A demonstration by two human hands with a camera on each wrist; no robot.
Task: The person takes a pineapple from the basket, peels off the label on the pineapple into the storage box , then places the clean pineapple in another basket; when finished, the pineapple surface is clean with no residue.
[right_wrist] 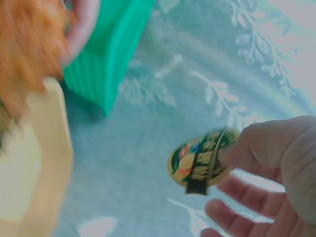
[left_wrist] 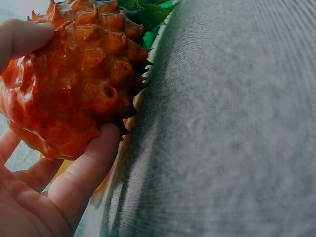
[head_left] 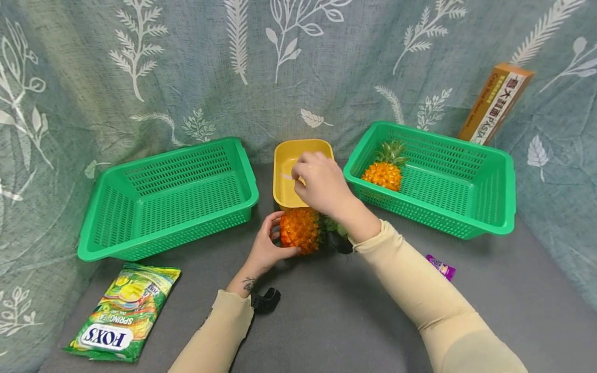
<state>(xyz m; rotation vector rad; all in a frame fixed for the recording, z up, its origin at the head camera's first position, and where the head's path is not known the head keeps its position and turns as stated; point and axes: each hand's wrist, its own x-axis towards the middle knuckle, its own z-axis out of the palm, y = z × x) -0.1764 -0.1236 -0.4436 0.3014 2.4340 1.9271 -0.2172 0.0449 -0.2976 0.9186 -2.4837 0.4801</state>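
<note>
An orange pineapple [head_left: 300, 231] lies on its side on the grey table, its leafy crown toward the right. My left hand [head_left: 266, 248] holds it at its base end, with thumb and fingers on either side of the spiky skin. Over the yellow tub [head_left: 281, 192] is my right hand [head_left: 323, 182]. In the right wrist view this hand pinches an oval fruit sticker [right_wrist: 197, 160], dark green and gold with a fruit picture, between thumb and forefinger. The sticker cannot be made out clearly in the head view. My right forearm partly covers the pineapple's crown.
A green basket [head_left: 170, 220] stands at left, another green basket [head_left: 501, 207] at right with a second pineapple [head_left: 383, 175] inside. A FOX'S candy bag [head_left: 126, 311] lies front left, a small purple packet [head_left: 440, 267] at right. A pasta box [head_left: 496, 103] leans behind the right basket.
</note>
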